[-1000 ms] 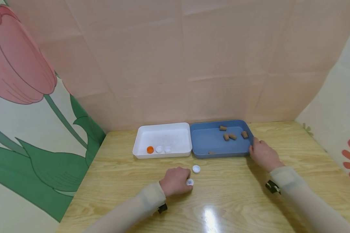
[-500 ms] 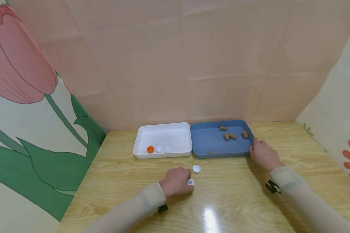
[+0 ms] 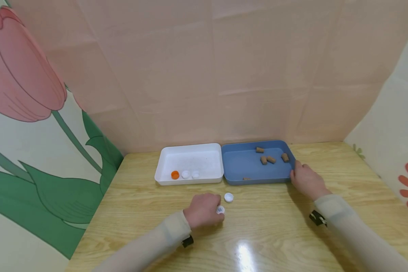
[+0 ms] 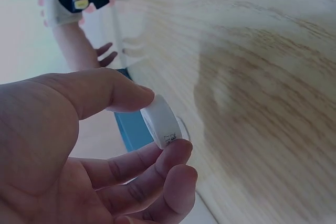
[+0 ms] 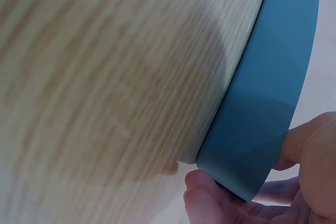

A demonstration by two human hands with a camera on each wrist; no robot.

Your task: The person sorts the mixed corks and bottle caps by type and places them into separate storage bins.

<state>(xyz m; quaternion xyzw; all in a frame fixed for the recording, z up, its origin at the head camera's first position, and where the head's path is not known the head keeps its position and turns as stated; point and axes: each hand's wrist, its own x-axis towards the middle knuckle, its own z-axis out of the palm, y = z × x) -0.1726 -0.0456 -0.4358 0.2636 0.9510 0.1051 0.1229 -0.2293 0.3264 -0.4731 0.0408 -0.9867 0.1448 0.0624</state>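
Note:
My left hand (image 3: 203, 210) pinches a white bottle cap (image 3: 220, 210) between thumb and fingers, over the front middle of the table. In the left wrist view the cap (image 4: 160, 121) is tilted on edge, with small dark print on its side. Another white cap (image 3: 229, 197) lies on the table just beyond it. My right hand (image 3: 307, 181) grips the right front corner of a blue tray (image 3: 243, 158). From the right wrist, its thumb shows at the rim of the tray (image 5: 257, 103) and its fingers lie around the lower corner.
Several brown corks (image 3: 271, 159) lie in the blue tray. A white tray (image 3: 193, 155) stands against its left side, holding an orange cap (image 3: 175, 175) and two white caps (image 3: 186, 174). Behind both trays rises a pinkish cloth backdrop (image 3: 210, 75).
My left hand has shifted slightly left and away from me, with the cap still pinched. My right hand and both trays have stayed in place.

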